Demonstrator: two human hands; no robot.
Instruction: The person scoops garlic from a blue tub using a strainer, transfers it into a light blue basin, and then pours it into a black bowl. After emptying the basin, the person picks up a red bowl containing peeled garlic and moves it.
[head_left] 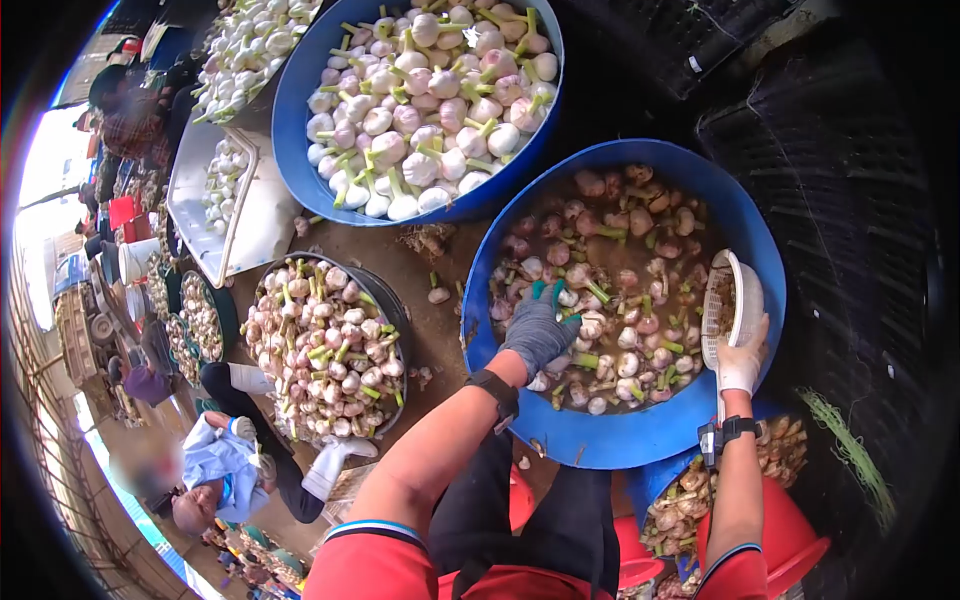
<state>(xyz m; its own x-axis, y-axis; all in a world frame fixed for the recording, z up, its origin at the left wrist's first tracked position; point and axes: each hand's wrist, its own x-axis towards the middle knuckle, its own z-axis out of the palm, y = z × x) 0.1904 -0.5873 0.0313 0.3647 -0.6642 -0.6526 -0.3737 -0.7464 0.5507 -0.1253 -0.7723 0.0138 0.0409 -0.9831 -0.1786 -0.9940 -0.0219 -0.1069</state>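
A large blue tub (625,455) holds garlic bulbs (628,338) in murky brown water. My left hand (541,325), in a grey glove with green fingertips, reaches over the left side of the tub among the bulbs. Its fingers are apart, and I see nothing held in them. My right hand (742,362), in a white glove, grips a white plastic strainer basket (745,305) at the tub's right rim. The strainer is tilted on its side, with its slotted inside facing the water.
Another blue tub (284,150) of cleaner garlic stands beyond. A dark round tub (398,330) heaped with garlic is at left, near a seated person (225,460). Red basins (790,540) lie beside my legs. Black crates (830,200) line the right. Green string (850,450) hangs there.
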